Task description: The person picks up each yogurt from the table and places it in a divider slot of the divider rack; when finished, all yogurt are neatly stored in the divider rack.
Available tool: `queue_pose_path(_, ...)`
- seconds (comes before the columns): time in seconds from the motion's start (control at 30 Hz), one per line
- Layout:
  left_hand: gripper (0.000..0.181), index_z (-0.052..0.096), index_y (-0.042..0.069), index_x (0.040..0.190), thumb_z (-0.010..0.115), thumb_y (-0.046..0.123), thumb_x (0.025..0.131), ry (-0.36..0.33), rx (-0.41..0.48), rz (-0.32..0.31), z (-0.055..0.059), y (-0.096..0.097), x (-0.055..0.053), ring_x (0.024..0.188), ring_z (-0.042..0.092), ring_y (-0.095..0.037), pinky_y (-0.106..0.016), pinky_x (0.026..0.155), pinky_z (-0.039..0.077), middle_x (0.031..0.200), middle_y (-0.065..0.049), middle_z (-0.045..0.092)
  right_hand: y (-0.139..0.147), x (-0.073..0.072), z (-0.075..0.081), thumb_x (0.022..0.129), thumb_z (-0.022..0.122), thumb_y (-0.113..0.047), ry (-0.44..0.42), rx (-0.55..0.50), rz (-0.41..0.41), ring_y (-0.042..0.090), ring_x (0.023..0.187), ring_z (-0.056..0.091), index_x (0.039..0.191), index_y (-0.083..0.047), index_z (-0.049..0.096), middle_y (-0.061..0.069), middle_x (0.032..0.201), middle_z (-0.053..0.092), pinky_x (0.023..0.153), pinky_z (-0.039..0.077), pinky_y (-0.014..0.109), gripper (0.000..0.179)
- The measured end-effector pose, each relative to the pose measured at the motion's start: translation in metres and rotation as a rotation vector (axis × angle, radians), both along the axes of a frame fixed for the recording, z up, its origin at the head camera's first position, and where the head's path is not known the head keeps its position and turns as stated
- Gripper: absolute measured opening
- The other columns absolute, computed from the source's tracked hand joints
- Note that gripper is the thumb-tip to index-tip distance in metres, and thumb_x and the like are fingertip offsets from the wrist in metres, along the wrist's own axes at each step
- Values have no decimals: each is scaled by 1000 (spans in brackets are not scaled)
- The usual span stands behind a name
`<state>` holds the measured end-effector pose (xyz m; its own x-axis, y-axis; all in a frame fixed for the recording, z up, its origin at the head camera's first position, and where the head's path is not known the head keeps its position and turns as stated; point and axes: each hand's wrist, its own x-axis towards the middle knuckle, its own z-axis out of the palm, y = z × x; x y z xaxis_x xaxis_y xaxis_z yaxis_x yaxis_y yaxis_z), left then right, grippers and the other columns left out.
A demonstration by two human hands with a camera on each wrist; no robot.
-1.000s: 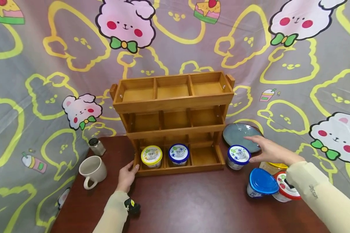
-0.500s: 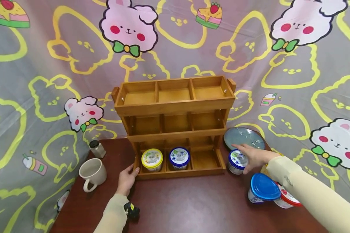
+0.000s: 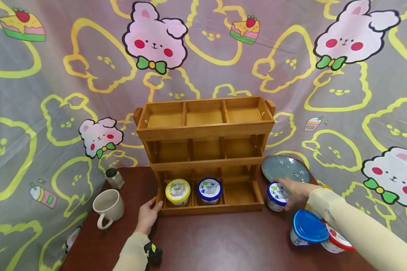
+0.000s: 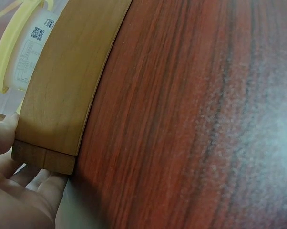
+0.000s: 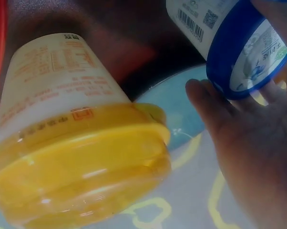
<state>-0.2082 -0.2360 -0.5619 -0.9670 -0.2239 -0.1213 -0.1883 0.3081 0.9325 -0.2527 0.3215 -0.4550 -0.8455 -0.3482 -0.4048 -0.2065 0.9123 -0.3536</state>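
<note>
A three-tier wooden rack (image 3: 206,131) stands against the printed cloth, each tier split into three compartments. My left hand (image 3: 147,217) grips its lower left corner, thumb on the inner side and fingers around the outer end in the left wrist view. The bottom tier holds a yellow-lidded tub (image 3: 178,191) on the left and a blue-lidded tub (image 3: 209,189) in the middle. To the right of the rack, my right hand (image 3: 297,192) holds another blue-lidded tub (image 3: 274,205) by its lid, fingers behind and thumb in front; the tub stands upright, near the rack's right end.
At right, a tub with a shiny blue lid (image 3: 310,226) leans against a red-lidded tub (image 3: 339,241). Beside the right hand is a yellow-lidded tub (image 5: 81,157). A grey-blue plate (image 3: 273,171) lies behind. A mug (image 3: 109,206) and a black-capped shaker (image 3: 115,178) stand left.
My right hand has moved left from beside the blue-lidded tub and closed around its lid. The left hand stays at the rack's corner. The head view has tilted up slightly.
</note>
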Motion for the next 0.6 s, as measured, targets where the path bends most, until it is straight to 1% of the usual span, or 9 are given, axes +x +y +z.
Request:
queue_pose_path(0.17,54,43,-9,144,60,19,101,2,13,10,-2,-1,1,136,38,-42,-54,110,33,145,-30,43,4,0,-7,65,95,-23,-9,-86,-24,42,118,45,146,-7,32,19,132,44,98,41,65,104)
queue_pose_path(0.2,54,43,-9,144,60,19,101,3,16,11,-3,-1,1,136,38,-42,-54,110,33,145,-30,44,5,0,-9,64,95,-23,-3,-101,-19,42,118,45,146,-6,32,19,131,44,98,41,64,104)
queue_pose_path(0.33,55,43,-9,144,60,20,101,5,31,12,-4,0,3,135,38,-43,-55,109,33,144,-31,44,8,1,-13,63,95,-24,13,-134,-21,38,117,46,144,-6,34,15,129,47,99,42,62,103)
queue_pose_path(0.47,54,43,-9,144,59,19,101,15,43,14,-3,2,3,134,40,-42,-54,109,35,145,-30,43,10,4,-9,62,96,-26,68,-140,13,37,115,50,143,-3,36,15,127,51,97,44,61,103)
queue_pose_path(0.6,53,43,-9,144,58,19,102,25,40,18,-2,2,2,134,41,-43,-55,108,36,144,-30,44,14,8,3,63,95,-31,169,-163,54,36,112,52,142,2,36,16,126,53,94,47,59,104)
